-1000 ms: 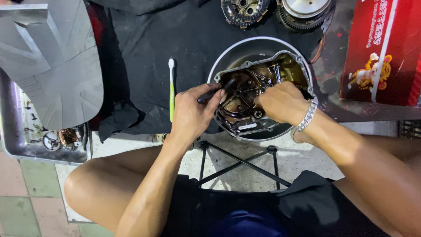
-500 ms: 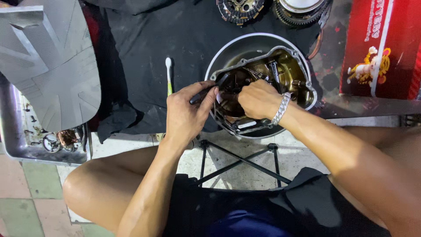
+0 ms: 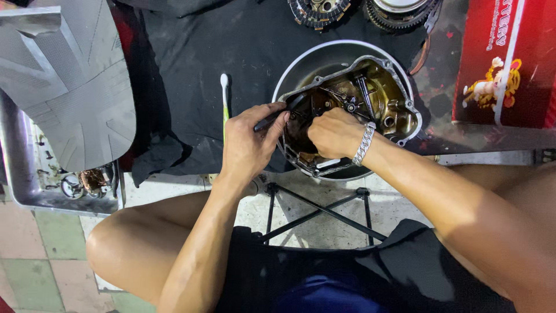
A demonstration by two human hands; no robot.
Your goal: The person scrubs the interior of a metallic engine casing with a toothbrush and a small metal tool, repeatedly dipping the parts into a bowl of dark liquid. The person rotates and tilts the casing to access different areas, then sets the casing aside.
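An oily metal engine cover (image 3: 387, 104) lies open side up in a round steel bowl (image 3: 315, 62). My left hand (image 3: 248, 146) grips a black tool handle (image 3: 272, 118) whose tip reaches into the cover's left edge. My right hand (image 3: 335, 132), with a silver chain bracelet (image 3: 364, 144) at the wrist, is closed inside the cover's lower left part. What its fingers hold is hidden.
A green-handled toothbrush (image 3: 224, 95) lies on the black cloth (image 3: 191, 69) left of the bowl. Clutch parts (image 3: 319, 10) sit at the top edge, a red box (image 3: 507, 64) at the right. A grey plastic panel (image 3: 63, 81) and a metal tray (image 3: 35, 179) of small parts are at the left.
My right hand has slid left across the engine cover, uncovering its right side. The left hand stays on the tool handle at the cover's left rim.
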